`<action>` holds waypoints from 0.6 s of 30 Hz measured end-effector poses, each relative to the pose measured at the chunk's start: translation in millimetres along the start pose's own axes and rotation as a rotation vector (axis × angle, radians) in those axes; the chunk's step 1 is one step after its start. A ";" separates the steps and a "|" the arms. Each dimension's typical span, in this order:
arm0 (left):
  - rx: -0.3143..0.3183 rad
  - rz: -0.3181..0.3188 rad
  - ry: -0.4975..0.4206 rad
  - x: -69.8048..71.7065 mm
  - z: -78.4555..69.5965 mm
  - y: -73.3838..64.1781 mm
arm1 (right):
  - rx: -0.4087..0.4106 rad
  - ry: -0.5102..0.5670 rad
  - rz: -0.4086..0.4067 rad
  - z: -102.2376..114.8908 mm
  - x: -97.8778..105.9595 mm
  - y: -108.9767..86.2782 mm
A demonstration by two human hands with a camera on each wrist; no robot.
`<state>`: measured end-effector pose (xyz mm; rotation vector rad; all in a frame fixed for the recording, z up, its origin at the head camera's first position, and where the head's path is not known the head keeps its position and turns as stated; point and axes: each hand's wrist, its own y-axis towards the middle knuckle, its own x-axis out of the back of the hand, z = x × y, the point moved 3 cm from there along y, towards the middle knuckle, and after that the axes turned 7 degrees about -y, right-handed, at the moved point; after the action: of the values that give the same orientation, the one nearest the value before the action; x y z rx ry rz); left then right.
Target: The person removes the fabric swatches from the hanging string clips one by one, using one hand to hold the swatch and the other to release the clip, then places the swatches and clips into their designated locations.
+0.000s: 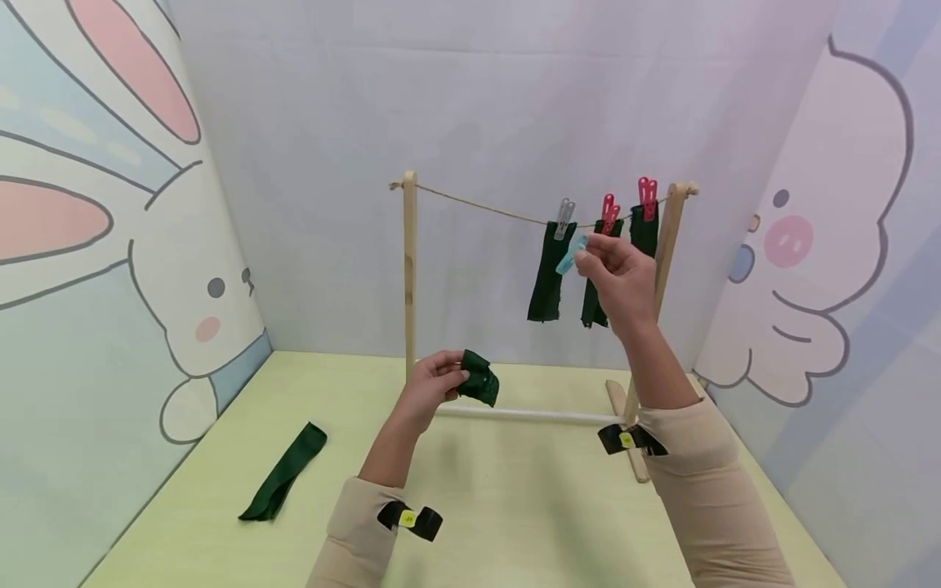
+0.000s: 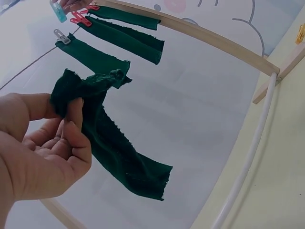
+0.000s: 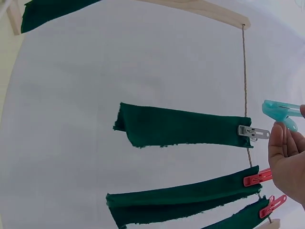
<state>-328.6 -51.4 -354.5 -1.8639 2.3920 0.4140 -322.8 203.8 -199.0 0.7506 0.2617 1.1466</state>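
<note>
My left hand (image 1: 430, 385) pinches one end of a dark green cloth strip (image 2: 112, 148) between thumb and fingers. The rest of the strip hangs down from the grip in the left wrist view. Higher up, my right hand (image 1: 626, 282) pinches a light blue clothespin (image 1: 571, 255) in front of the hung strips. Three green strips hang from the cord (image 1: 478, 202). A grey clothespin (image 1: 564, 219) holds the leftmost strip (image 1: 546, 278), and red clothespins hold the middle strip (image 3: 181, 198) and the rightmost strip (image 1: 644, 233).
Another green strip (image 1: 287, 474) lies on the table (image 1: 485, 506) at the left. The cord runs between a left wooden post (image 1: 409, 269) and a right post (image 1: 671, 224). A white rod (image 1: 529, 416) joins the posts low down. Printed walls stand on both sides.
</note>
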 end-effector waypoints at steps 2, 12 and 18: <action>0.004 -0.011 -0.018 3.7 -0.1 -3.5 | -0.004 0.013 0.001 -2.3 2.8 -3.9; 0.010 -0.043 -0.108 27.2 8.2 -23.1 | -0.020 0.136 -0.017 -21.4 23.1 -31.8; 0.018 -0.105 -0.123 40.8 10.7 -31.1 | -0.049 0.169 -0.033 -35.5 34.6 -45.9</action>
<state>-310.3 -93.8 -379.1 -1.8873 2.2017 0.4806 -294.6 239.7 -248.9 0.6052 0.3846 1.1824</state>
